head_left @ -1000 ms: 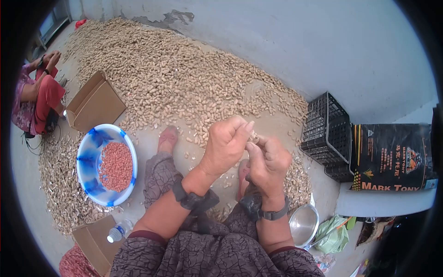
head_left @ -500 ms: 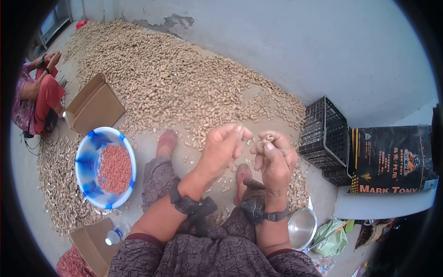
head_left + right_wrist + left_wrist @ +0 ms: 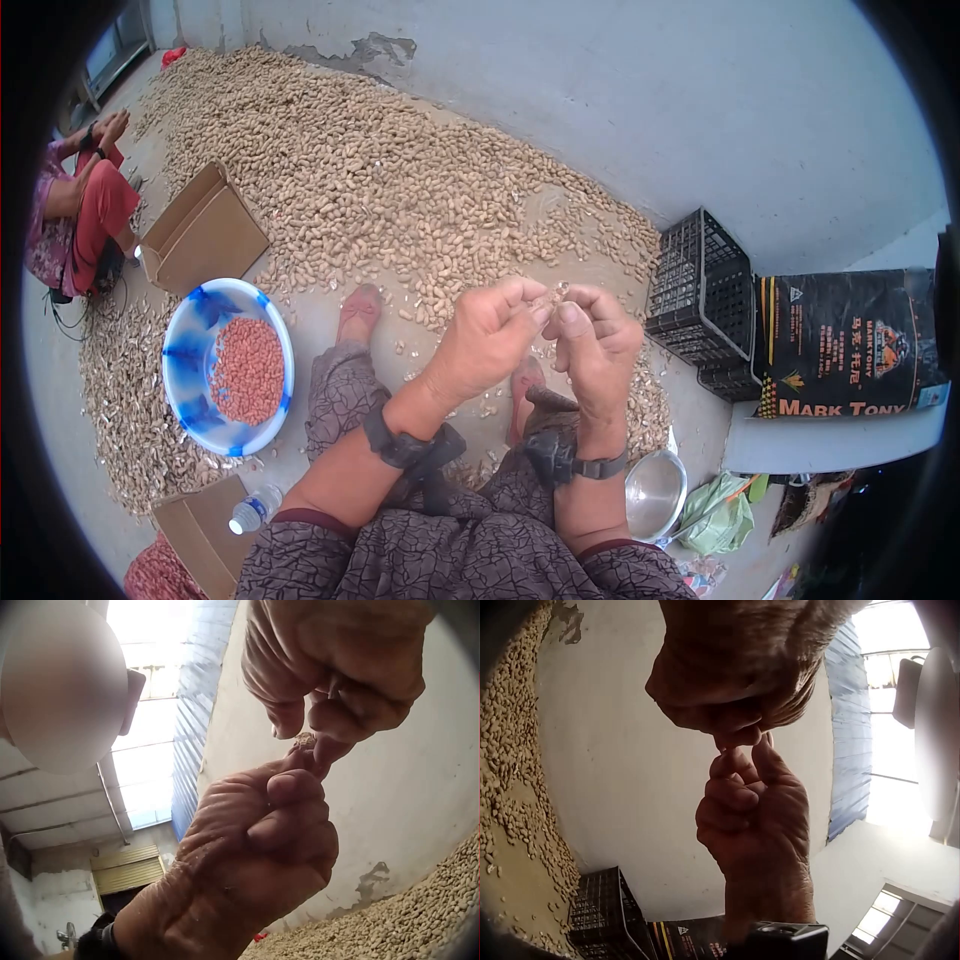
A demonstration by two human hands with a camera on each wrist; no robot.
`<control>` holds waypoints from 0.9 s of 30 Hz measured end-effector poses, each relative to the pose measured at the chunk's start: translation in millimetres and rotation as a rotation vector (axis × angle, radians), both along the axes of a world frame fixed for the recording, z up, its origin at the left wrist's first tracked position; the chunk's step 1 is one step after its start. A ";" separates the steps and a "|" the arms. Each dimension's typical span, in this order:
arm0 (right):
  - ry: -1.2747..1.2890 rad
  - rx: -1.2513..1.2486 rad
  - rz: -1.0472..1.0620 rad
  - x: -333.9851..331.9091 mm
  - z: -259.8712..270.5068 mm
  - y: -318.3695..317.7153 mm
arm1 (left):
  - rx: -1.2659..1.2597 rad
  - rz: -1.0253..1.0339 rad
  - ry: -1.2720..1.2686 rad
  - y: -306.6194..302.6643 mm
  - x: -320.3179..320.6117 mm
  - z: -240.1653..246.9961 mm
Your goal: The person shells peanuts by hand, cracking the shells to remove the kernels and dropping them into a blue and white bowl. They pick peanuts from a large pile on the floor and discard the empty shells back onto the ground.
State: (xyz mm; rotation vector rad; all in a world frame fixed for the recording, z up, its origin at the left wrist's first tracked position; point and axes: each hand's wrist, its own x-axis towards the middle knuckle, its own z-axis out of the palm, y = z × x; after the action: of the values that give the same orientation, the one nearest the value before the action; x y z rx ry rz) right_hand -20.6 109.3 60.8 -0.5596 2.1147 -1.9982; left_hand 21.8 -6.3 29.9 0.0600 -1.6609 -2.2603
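Note:
Both hands meet in front of the lap around a small peanut [image 3: 304, 740] in its tan shell. My left hand [image 3: 490, 332] comes in from the left, thumb and forefinger pinching the shell. On the other side my right hand [image 3: 603, 345] grips the same peanut between thumb and forefinger, its other fingers curled. Fingers hide most of the shell in the left wrist view. A blue and white basin [image 3: 178, 400] on the floor at left holds shelled pink peanuts [image 3: 248, 370]. Beyond the hands spreads a big heap of unshelled peanuts [image 3: 370, 180].
Empty shells [image 3: 130, 420] lie around the basin, near a cardboard box [image 3: 215, 230] and a water bottle [image 3: 255, 508]. At right stand black crates [image 3: 700, 290], a black printed sack [image 3: 850, 340] and a metal bowl [image 3: 655, 495]. Another person [image 3: 85, 210] sits at far left.
Half a second ago the hands were apart, with the peanut in the right hand. Since then the left hand has moved right, and its fingertips are back at the shell.

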 end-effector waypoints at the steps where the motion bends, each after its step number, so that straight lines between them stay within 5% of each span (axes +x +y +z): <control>1: -0.024 0.014 -0.009 -0.9 -0.5 1.5 | -0.149 0.028 0.023 -1.8 -0.1 -2.8; 5: -0.069 -0.082 0.016 -3.7 -2.4 4.7 | -0.477 0.123 0.140 1.6 -2.1 -13.1; 12: -0.159 -0.220 0.013 -5.7 -5.7 5.6 | -0.396 0.077 0.081 5.3 -2.6 -8.5; 14: -0.174 -0.251 0.026 -5.1 -5.2 6.1 | -0.197 -0.005 0.089 7.4 -2.9 -13.5; 18: -0.163 -0.226 0.041 -5.8 -4.1 9.8 | -0.207 0.106 0.232 14.2 -6.9 -16.0; 27: -0.143 -0.161 0.021 -1.9 0.2 9.0 | -0.242 0.044 0.058 7.5 -2.3 -6.4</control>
State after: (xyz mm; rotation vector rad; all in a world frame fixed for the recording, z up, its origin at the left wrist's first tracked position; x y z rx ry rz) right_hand -22.5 118.3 61.1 -0.4468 1.8706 -2.1409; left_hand 19.4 1.2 23.6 -0.0267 -1.8687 -1.9948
